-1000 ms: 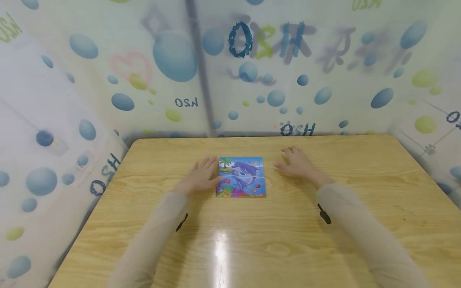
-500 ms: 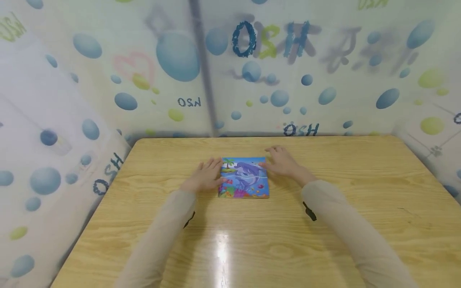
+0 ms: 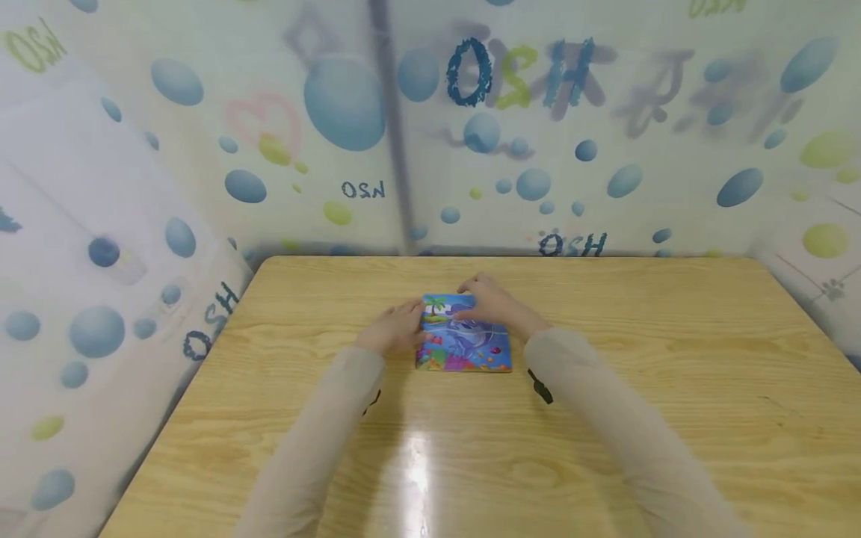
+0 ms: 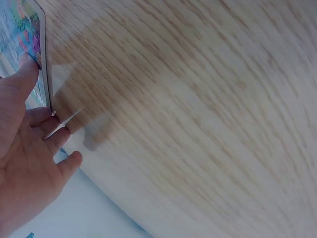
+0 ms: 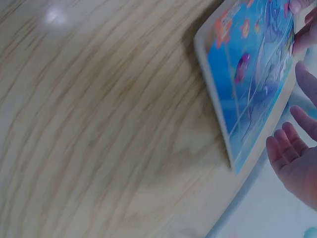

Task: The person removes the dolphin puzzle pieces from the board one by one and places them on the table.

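A square dolphin jigsaw puzzle (image 3: pixel 464 350) in a thin tray lies flat on the wooden table, its picture showing a palm tree and coral. My left hand (image 3: pixel 395 329) is at its left edge; in the left wrist view the thumb lies on the picture (image 4: pixel 25 25) and the index finger meets the tray's edge, while the other fingers (image 4: pixel 69 163) spread loosely. My right hand (image 3: pixel 498 308) hovers over the upper right part with fingers and thumb apart, hiding much of the dolphin. From the right wrist, the right hand (image 5: pixel 299 156) shows relaxed fingers holding nothing.
The wooden table (image 3: pixel 572 478) has a straight far edge against a pale curtain (image 3: pixel 565 202) printed with blue and green dots and letters. Another curtain side (image 3: pixel 134 418) runs along the table's left.
My right hand has moved left from beside the puzzle to over its upper right part. The left hand stays at the left edge. The whole view has shifted slightly.
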Available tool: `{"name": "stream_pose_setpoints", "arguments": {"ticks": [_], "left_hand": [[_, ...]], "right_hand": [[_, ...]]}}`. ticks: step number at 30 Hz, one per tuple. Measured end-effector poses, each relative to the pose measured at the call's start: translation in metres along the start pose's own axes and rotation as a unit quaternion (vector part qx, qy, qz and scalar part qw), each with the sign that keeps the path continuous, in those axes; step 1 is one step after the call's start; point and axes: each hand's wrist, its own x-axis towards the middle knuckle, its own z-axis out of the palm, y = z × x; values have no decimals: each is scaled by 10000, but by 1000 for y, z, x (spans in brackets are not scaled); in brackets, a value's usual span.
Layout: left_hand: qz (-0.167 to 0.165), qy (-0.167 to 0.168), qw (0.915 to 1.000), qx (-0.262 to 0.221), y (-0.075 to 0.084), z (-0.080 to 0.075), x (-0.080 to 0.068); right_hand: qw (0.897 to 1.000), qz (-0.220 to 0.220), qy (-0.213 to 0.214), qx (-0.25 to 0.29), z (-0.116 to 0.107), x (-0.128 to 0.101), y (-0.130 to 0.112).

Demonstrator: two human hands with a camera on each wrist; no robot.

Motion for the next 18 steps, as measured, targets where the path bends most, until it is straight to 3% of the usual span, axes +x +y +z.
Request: {"name": "stream_pose_setpoints", "arguments": {"ticks": [8, 18], "left_hand": [[3, -42, 9990, -438, -2, -1, 2], [-18, -71, 9983, -575, -5, 1, 2]], "right_hand": [[9997, 144, -183, 32, 12, 18, -13], [9972, 472, -535, -203, 19, 30, -20]]}}
